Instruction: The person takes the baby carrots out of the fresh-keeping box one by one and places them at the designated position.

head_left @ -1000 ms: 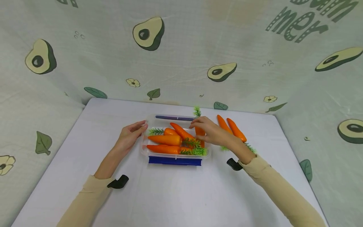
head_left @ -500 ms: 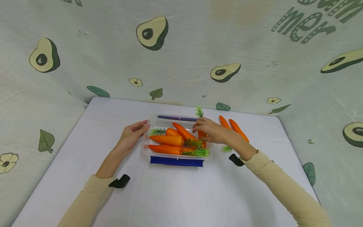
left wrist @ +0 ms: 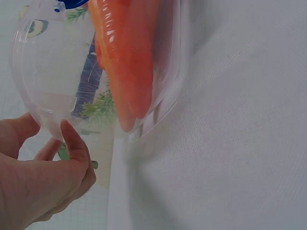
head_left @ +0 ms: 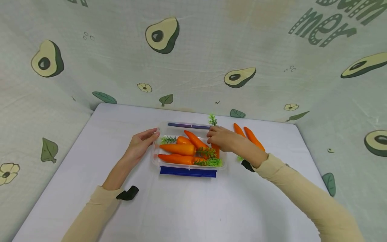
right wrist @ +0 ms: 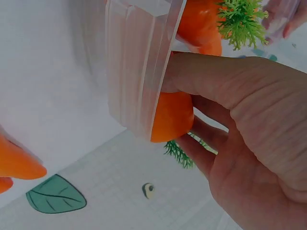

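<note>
A clear plastic food container (head_left: pixel 155 160) with blue side flaps (head_left: pixel 188 171) holds several orange carrots (head_left: pixel 177 149) with green leafy tops (head_left: pixel 213 162). At its left corner, my left hand (head_left: pixel 139 144) pinches the rim; thumb and fingers show around it in the left wrist view. My right hand (head_left: pixel 225 138) reaches into the right end and grips a carrot (right wrist: pixel 175 117) that lies along that wall, thumb on one side, fingers on the other. This carrot's green top (head_left: pixel 212 119) sticks out past the far rim. My right hand covers part of the carrot.
Two loose carrots (head_left: pixel 254 138) lie on the white table to the right of the container, partly behind my right forearm. A cloth (head_left: pixel 193 60) printed with avocados hangs behind and beside the table.
My right hand's fingers have closed in around the carrot at the container's right end. The left hand keeps its place on the rim. The view has shifted slightly.
</note>
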Demonstrator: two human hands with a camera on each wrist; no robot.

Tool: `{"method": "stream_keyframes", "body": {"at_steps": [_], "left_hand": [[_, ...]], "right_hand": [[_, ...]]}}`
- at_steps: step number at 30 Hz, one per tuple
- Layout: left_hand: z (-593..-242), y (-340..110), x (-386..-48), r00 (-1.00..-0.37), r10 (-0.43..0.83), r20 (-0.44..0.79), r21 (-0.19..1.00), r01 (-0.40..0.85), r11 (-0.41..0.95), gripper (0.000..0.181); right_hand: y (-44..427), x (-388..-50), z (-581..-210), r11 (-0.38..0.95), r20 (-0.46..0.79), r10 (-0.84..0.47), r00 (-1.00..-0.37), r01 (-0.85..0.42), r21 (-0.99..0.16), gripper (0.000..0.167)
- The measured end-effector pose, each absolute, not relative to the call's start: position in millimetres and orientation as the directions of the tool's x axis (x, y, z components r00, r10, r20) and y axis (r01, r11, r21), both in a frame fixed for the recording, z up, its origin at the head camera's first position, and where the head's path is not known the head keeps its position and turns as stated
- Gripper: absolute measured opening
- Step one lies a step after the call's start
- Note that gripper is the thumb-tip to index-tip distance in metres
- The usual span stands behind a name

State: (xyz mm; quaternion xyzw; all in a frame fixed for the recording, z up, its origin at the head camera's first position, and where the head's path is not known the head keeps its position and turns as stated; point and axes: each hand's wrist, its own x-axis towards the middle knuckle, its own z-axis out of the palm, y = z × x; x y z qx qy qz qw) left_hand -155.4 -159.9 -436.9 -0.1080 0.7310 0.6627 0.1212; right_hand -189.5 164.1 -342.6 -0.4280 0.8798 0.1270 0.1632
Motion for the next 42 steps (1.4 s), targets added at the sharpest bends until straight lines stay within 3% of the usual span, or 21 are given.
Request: {"method": "stream_keyframes", "body": {"at_steps": [10, 21, 30, 37, 42], "left_hand": [[-436.7, -157.3, -157.1, -0.945, 0.005, -0.327, 0.940, -0.325, 0.106, 0.060], [-436.5, -158.8, -159.6, -0.949, 0.013, -0.314, 0.942, -0.310, 0.126, 0.061], [-437.0, -162.5, -159.4, -0.944, 0.013, -0.329, 0.938, -0.325, 0.119, 0.063], [-436.3, -162.3, -158.0, -0.940, 0.003, -0.340, 0.934, -0.338, 0.118, 0.065], [-436.6, -161.8, -157.7, -0.939, 0.003, -0.345, 0.933, -0.343, 0.109, 0.063]], "right_hand": [[161.5, -187.1, -335.5, 0.532, -0.392, -0.707, -0.588, -0.808, 0.252, 0.025], [167.4, -177.5, -324.8, 0.441, -0.343, -0.747, -0.569, -0.811, 0.385, 0.032], [175.0, -169.5, -323.8, 0.295, -0.265, -0.830, -0.492, -0.789, 0.539, 0.030], [187.7, -172.1, -316.6, 0.300, -0.210, -0.861, -0.463, -0.797, 0.524, 0.030], [200.7, -172.1, -311.2, 0.344, -0.195, -0.851, -0.487, -0.799, 0.493, 0.046]]}}
